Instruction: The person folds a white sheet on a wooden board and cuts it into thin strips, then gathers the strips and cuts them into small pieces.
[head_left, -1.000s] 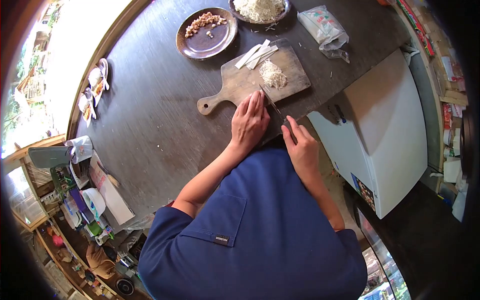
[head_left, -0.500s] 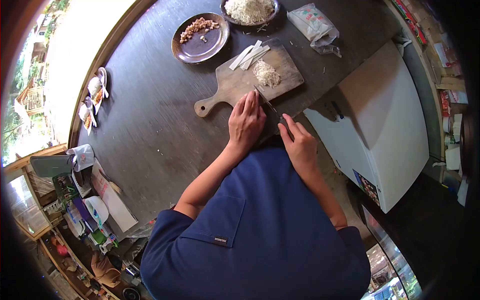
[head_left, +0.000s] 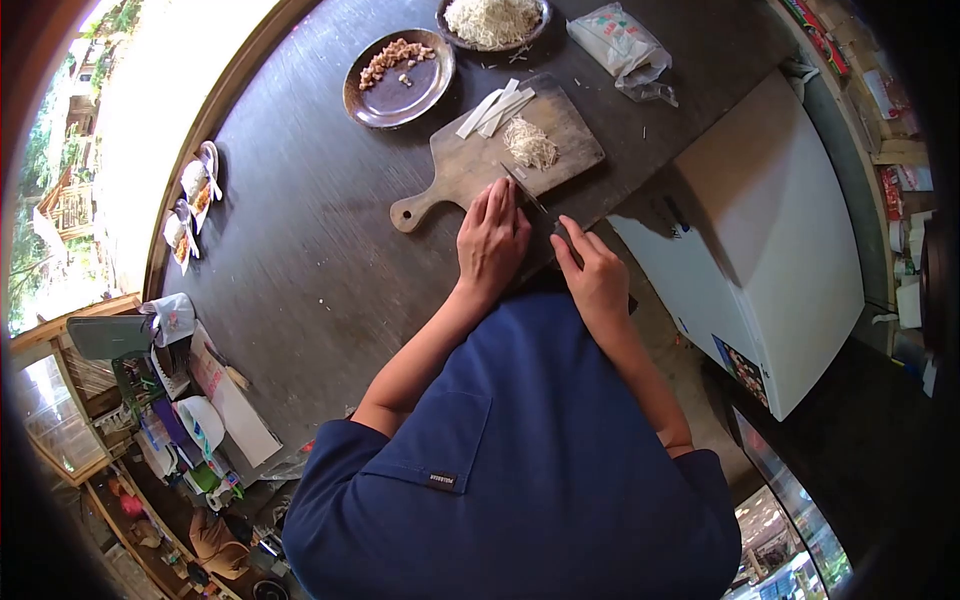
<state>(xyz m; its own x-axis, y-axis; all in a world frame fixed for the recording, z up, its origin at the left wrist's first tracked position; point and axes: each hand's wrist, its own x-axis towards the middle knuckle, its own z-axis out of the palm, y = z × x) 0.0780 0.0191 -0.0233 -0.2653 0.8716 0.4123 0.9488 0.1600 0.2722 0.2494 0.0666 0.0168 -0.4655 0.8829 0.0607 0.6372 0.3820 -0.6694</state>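
My right hand (head_left: 592,268) is closed around the handle of a knife (head_left: 527,190), its thin blade slanting over the near edge of a wooden cutting board (head_left: 463,172). Beside the blade, my left hand (head_left: 491,238) presses down on the board with its fingers together. Whatever lies under those fingertips is hidden. A small heap of pale, thin shreds (head_left: 530,144) sits on the board just beyond the knife. Several flat whitish strips (head_left: 495,109) lie crossed over one another at the board's far side.
Behind the board stand a dark plate (head_left: 408,106) with brown diced pieces (head_left: 396,60) and a bowl (head_left: 540,28) heaped with pale shreds (head_left: 490,20). A plastic bag (head_left: 622,48) lies at the back right. Right of the dark table (head_left: 330,230) is a white appliance (head_left: 770,210).
My right hand and the knife have shifted slightly, with the blade at a somewhat different angle. My left hand stays in place on the board. The whole view has turned a little.
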